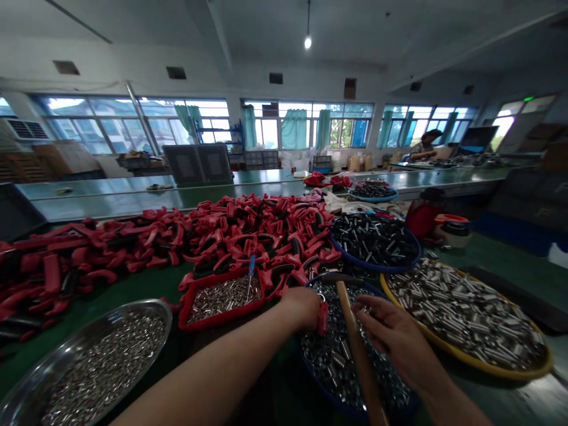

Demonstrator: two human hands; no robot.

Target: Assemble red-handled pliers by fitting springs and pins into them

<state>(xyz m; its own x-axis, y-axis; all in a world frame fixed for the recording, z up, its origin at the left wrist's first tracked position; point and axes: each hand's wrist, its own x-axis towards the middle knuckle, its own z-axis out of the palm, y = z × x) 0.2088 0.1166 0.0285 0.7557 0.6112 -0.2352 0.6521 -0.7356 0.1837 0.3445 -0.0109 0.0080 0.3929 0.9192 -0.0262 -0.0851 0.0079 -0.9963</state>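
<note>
The left hand is in a closed grip around a small red piece, most of it hidden in the fist. The right hand is open, its fingers spread just beside the wooden handle of a hammer, whose metal head lies at the far end.

Both hands are over a blue-rimmed basin of metal fittings. Next to it on the green counter are a red tray of silver pieces with a blue-handled screwdriver standing in it, and a steel tray of small silver pieces. To the right are a yellow-rimmed tray of steel tubes and a blue basin of black-and-silver parts. A large heap of red-and-black handles covers the counter beyond. A co-worker sits at a far counter by the windows.
</note>
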